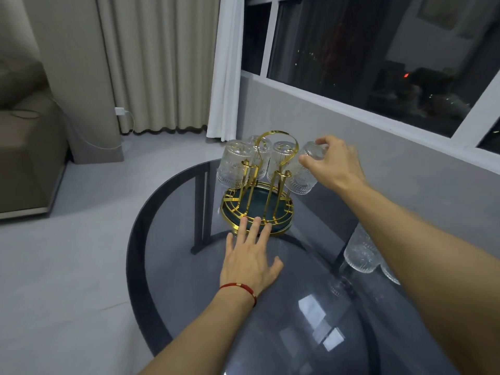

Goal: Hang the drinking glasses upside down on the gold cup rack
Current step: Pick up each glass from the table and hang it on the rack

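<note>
Glasses waiting: we see at least two ribbed glasses [361, 251] upright on the glass table [167, 266], nearest us and partly hidden under our right forearm.
Left hand: our left hand [250, 259] lies flat, fingers spread wide and holding nothing, fingertips touching the near rim of the rack's base.
Rack: the gold cup rack [257, 209] stands near the table's far side, its pegs rising and leaning outward from a dark round tray.
Glasses hung: three glasses [235, 165] sit mouth-down on the left and rear pegs.
Glass in hand: our right hand [334, 165] pinches the base of a fourth glass [304, 171], thumb and fingers closed around it.
Key relation: this glass's long axis tilts, mouth down and outward, base up toward the rack's centre; whether it is seated on a peg we cannot tell.
Nearer hand: the right, already on it.
Open room: we judge clear space to the right and above; the gold handle loop [278, 147] and a neighbouring glass crowd the left.
</note>
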A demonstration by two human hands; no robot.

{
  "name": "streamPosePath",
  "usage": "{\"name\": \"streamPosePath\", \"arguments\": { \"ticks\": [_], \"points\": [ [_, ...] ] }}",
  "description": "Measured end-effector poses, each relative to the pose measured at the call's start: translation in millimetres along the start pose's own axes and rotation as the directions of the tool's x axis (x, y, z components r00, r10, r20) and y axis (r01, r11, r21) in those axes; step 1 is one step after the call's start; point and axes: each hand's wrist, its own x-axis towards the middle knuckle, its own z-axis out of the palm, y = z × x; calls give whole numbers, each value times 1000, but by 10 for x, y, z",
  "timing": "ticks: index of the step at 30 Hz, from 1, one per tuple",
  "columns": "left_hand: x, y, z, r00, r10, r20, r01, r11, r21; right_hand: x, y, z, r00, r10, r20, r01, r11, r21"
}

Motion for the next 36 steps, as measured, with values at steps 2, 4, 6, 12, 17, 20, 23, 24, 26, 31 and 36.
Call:
{"name": "streamPosePath", "arguments": {
  "ticks": [2,4,6,12,17,20,23,24,26,31,36],
  "points": [
    [-2,11,8,1000,6,-6,-6,1000,3,-3,-14,114,999,-27,41,28,999,-46],
    [4,-2,16,1000,4,-9,-4,1000,3,-6,-2,230,997,-23,80,29,997,-67],
    [5,-16,29,1000,3,-10,-3,1000,5,-6,38,313,995,-9,95,16,997,-78],
    [17,-13,38,1000,2,-11,-2,1000,26,-11,172,364,995,-26,100,33,997,-72],
    [1,1,9,1000,6,-1,-6,999,50,-203,300,346,977,-68,203,95,988,-123],
    [7,-4,-5,1000,4,11,-4,999,51,-390,414,283,985,-76,156,90,992,-87],
    [13,8,-18,999,-1,32,-1,998,63,-650,603,119,991,-112,79,119,988,-94],
    [12,14,-23,999,-3,36,1,998,69,-755,685,44,993,-111,52,116,987,-113],
    [9,39,-43,999,-12,41,9,997,80,-974,887,-127,994,-104,-45,95,981,-168],
    [-15,271,-192,996,-25,84,16,995,100,-1504,1507,-449,885,135,-445,-181,982,-62],
    [-130,723,-271,986,158,62,-150,982,-114,-1702,2018,-461,818,542,-194,-451,813,368]
  ]
}}
